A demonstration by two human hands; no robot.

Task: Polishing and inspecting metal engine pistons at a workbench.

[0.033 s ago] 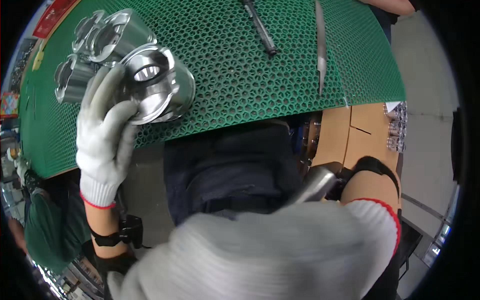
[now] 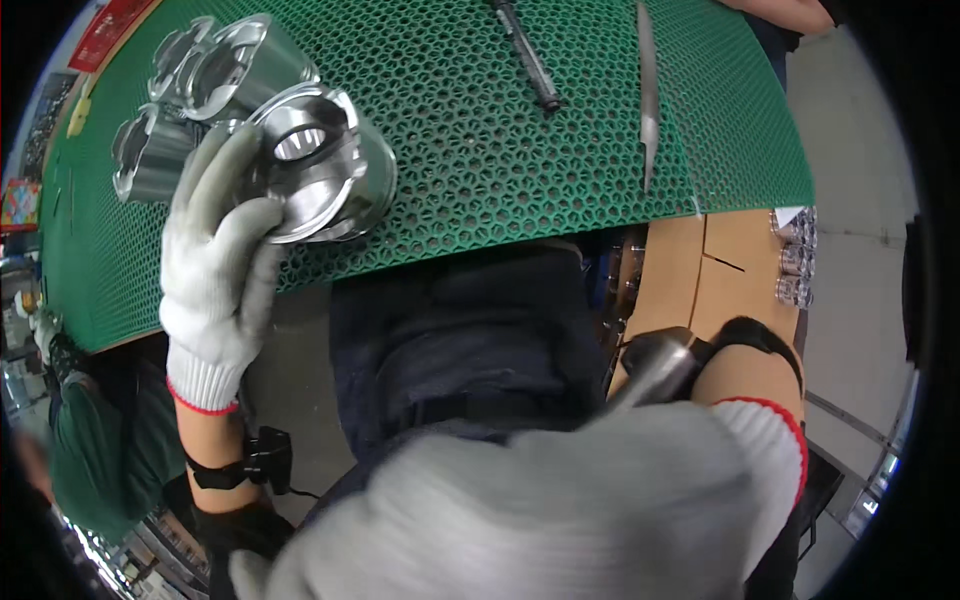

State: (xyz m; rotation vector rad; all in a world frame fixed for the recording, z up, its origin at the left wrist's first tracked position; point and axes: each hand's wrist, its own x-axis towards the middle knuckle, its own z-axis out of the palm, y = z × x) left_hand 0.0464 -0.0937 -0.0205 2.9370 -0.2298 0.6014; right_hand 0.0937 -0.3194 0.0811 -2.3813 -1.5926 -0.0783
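Note:
My left hand (image 2: pixel 215 260), in a white knit glove with a red-edged cuff, grips a shiny hollow metal cylinder (image 2: pixel 372 185) at its left side. The cylinder lies tilted on the green mat, its notched open end facing me and a round opening inside. Several similar cylinders (image 2: pixel 275 60) stand just beyond and left of it. Close to the camera my right hand (image 2: pixel 560 500), in the same kind of glove, is large and smeared by motion. A grey metal tool (image 2: pixel 650 380) with a dark end sticks out from it; the fingers around the tool are hidden.
The green honeycomb mat (image 2: pixel 450 200) covers the table. A dark rod-like tool (image 2: pixel 528 58) and a slim flat file (image 2: pixel 649 100) lie toward the far side. Small metal cylinders (image 2: pixel 795 262) sit at right by brown cardboard (image 2: pixel 740 240). Other people are at the far right and lower left.
The whole view has shifted slightly. My right hand and the grey tool have moved a little to the right. My left hand keeps its hold on the cylinder.

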